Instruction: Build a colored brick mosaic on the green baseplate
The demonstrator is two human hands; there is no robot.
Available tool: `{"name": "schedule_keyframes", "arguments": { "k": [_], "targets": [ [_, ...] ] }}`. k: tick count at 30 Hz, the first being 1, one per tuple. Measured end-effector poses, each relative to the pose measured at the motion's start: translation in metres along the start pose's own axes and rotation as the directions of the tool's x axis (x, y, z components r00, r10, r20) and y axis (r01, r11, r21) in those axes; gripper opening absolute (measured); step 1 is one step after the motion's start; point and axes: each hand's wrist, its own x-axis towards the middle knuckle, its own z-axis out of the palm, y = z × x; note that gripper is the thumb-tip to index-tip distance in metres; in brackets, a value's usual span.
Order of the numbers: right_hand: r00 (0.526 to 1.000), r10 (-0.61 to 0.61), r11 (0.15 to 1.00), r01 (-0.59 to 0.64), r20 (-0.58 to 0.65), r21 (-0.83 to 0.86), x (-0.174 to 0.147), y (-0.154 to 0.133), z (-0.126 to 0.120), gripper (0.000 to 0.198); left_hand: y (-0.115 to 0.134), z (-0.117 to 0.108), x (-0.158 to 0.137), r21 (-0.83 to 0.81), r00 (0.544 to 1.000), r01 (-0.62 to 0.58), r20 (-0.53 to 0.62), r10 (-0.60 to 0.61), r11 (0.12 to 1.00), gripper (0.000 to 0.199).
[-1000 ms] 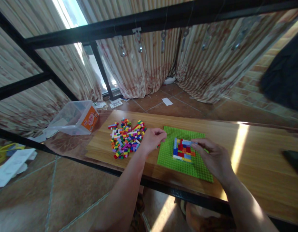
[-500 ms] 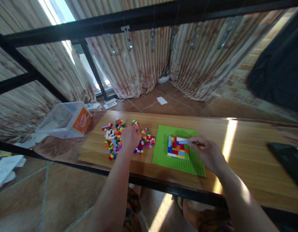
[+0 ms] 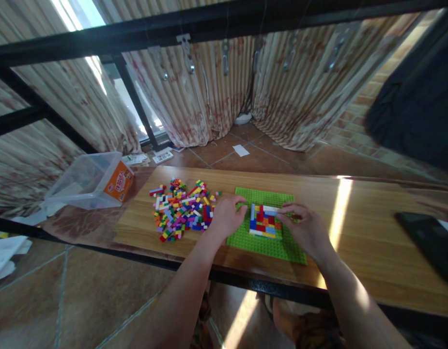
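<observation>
A rectangular build of coloured toy bricks [image 3: 262, 228] stands on the green baseplate [image 3: 241, 242], with blue and white bricks along its edges and red and orange ones inside. At its upper right corner, my right hand [image 3: 303, 228] pinches a light blue brick [image 3: 275, 213] against the build; the fingertips partly cover it. My left hand [image 3: 227, 215] hovers over the left edge of the baseplate, thumb and fingers apart, and no brick shows between them. Left of that hand spreads a pile of loose bricks [image 3: 180, 211] in many colours, partly hidden by it.
Everything rests on a long wooden table [image 3: 365, 242]. A clear plastic box [image 3: 85, 184] with an orange label sits past the table's left end. At the right lies a dark flat object [image 3: 423, 242]. Curtains [image 3: 209, 102] and a black metal bar [image 3: 238, 22] stand beyond.
My left hand has moved right, from the brick pile to the baseplate's left edge, and its fingers have spread. My right hand has brought the light blue brick down to the build.
</observation>
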Motion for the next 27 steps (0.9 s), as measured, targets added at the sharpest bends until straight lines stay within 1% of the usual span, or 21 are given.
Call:
{"name": "schedule_keyframes", "arguments": {
  "k": [4,9,15,19,23,27],
  "targets": [
    [1.0,0.025,0.997,-0.025,-0.001,0.066,0.0,0.003,0.002,0.026,0.006,0.008,0.0,-0.084,0.999,0.01,0.035,-0.007,0.996,0.022],
    [0.998,0.054,0.995,-0.054,0.012,0.083,0.0,0.006,0.007,0.026,0.01,0.012,0.001,-0.141,0.998,0.041,0.06,-0.032,0.989,0.024],
    [0.984,0.176,0.972,-0.174,0.0,0.159,0.002,0.01,0.016,0.021,0.021,0.021,0.003,-0.158,0.992,0.107,0.078,-0.096,0.982,0.031],
    [0.966,0.26,0.929,-0.252,0.004,0.27,0.003,0.007,0.02,0.021,0.029,0.029,0.005,-0.108,0.986,0.159,0.06,-0.153,0.981,0.034],
    [0.947,0.319,0.87,-0.306,0.033,0.386,0.004,0.002,0.021,0.025,0.035,0.031,0.008,-0.105,0.98,0.192,0.066,-0.185,0.976,0.026],
    [0.939,0.341,0.824,-0.325,0.052,0.463,0.006,-0.002,0.016,0.032,0.037,0.03,0.009,-0.118,0.975,0.217,0.076,-0.209,0.969,0.02]
  ]
}}
